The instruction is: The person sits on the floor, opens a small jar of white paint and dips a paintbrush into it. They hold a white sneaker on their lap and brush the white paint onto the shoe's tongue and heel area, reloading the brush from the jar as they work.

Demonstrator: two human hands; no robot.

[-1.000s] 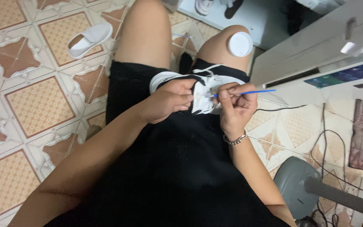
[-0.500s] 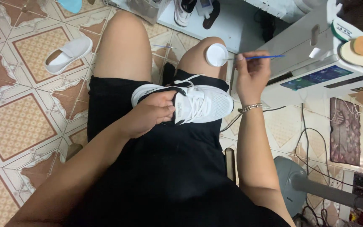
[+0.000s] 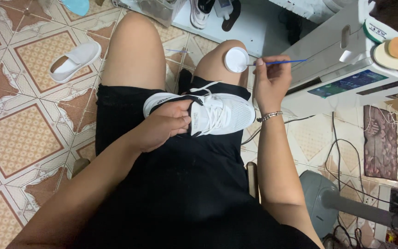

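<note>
A: The left hand [image 3: 164, 125] is wrapped around the white shoe [image 3: 217, 113] on the lap, fingers closed over the collar, the toe pointing away from the grip towards the right thigh.

B: And the right hand [image 3: 270, 83]?

A: Its fingertips pinch a thin blue brush [image 3: 279, 62]. The bristle end reaches from the pinch to a small white cap [image 3: 236, 60] sitting on the right knee, just beyond the shoe's toe.

B: That cap worries me. It rests on a rounded knee with nothing holding it.

A: Agreed. I'd judge that a leg twitch or a firm poke from the brush could tip it onto the tiled floor [image 3: 19, 133]. I cannot tell what is in it, but any liquid would spill.

B: The shoe?

A: Held by one hand only. If that clasp loosens, it could slide off the black shorts [image 3: 171, 184] towards the knee and knock the cap.
</note>
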